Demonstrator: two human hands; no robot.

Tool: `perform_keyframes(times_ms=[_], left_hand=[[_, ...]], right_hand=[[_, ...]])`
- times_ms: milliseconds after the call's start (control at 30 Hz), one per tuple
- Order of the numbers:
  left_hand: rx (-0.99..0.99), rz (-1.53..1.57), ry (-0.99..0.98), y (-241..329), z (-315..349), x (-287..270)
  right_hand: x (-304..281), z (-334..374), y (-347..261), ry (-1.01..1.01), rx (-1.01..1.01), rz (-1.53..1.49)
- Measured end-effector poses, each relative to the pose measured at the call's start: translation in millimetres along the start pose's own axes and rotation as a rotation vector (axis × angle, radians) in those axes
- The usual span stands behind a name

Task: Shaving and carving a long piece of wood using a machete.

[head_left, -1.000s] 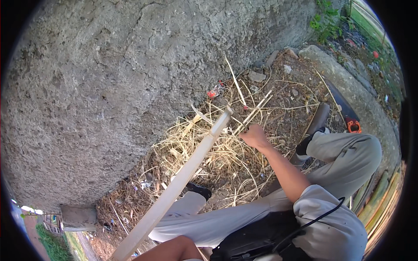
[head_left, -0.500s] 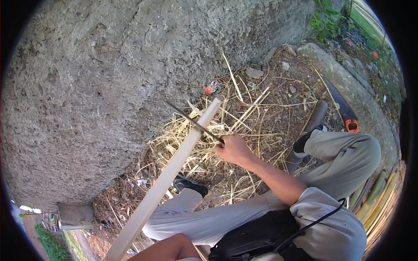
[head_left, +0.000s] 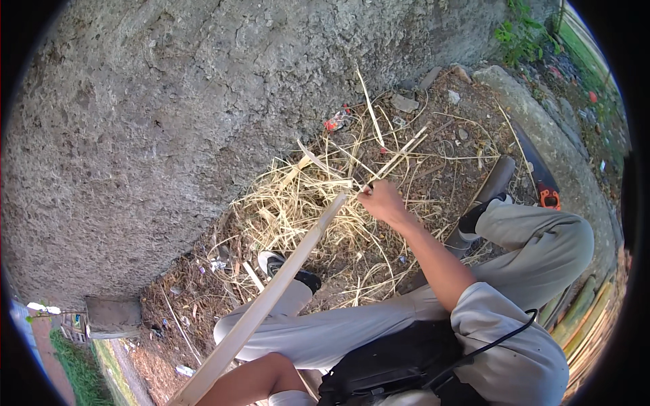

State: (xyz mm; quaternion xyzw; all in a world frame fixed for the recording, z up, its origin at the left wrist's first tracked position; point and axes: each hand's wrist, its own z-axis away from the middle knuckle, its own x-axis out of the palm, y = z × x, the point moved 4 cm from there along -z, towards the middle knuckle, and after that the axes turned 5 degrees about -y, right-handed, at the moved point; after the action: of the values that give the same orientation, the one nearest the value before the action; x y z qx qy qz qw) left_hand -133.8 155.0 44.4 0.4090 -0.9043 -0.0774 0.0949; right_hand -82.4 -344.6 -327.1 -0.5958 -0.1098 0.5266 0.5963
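A long pale strip of wood or bamboo (head_left: 271, 298) slants up from the lower left edge, its far end above a heap of shavings (head_left: 305, 196). My right hand (head_left: 382, 203) is closed just beyond that end, around the knife's handle. Only a small dark bit of the knife (head_left: 370, 187) shows at my fingers; its blade cannot be made out at this angle. My left arm (head_left: 247, 380) lies along the strip's lower part at the bottom edge, and the left hand itself is out of the picture.
A rough grey wall (head_left: 149, 149) rises on the left and far side. At the right a handsaw with an orange handle (head_left: 549, 197) rests near a stone ledge (head_left: 518, 95). A dark pipe-like piece (head_left: 497, 179) lies by my foot, and bamboo poles (head_left: 575, 318) lie lower right.
The strip's far end has come nearer to me. My right hand has moved slightly away and to the right, off the strip, and the knife blade that crossed the strip no longer shows.
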Motion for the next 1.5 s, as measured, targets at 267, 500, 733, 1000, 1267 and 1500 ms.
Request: perform_keyframes(times_ms=[267,500,733,1000,1267,1500], left_hand=[[-0.052,-0.050,-0.139,-55.7,-12.9,12.0],[-0.107,-0.203,0.108,-74.8,-23.2,4.2],[-0.066,-0.296,0.419,-98.5,-22.0,10.9],[0.199,-0.481,0.652,-74.4,-12.6,15.3],[0.338,-0.480,0.627,-80.8,-11.9,6.9],[0.418,-0.579,0.928,-102.3,-12.5,-9.6]], right_hand=[[20.7,23.3,-10.4,-0.163,-0.127,0.174],[29.2,33.0,-40.1,-0.181,-0.186,0.184],[9.6,36.4,-61.6,-0.042,-0.201,0.042],[0.0,34.3,-60.2,0.059,-0.152,-0.295],[-13.6,32.4,-65.5,0.092,-0.073,0.079],[-8.3,49.1,-88.4,-0.086,-0.048,0.217]])
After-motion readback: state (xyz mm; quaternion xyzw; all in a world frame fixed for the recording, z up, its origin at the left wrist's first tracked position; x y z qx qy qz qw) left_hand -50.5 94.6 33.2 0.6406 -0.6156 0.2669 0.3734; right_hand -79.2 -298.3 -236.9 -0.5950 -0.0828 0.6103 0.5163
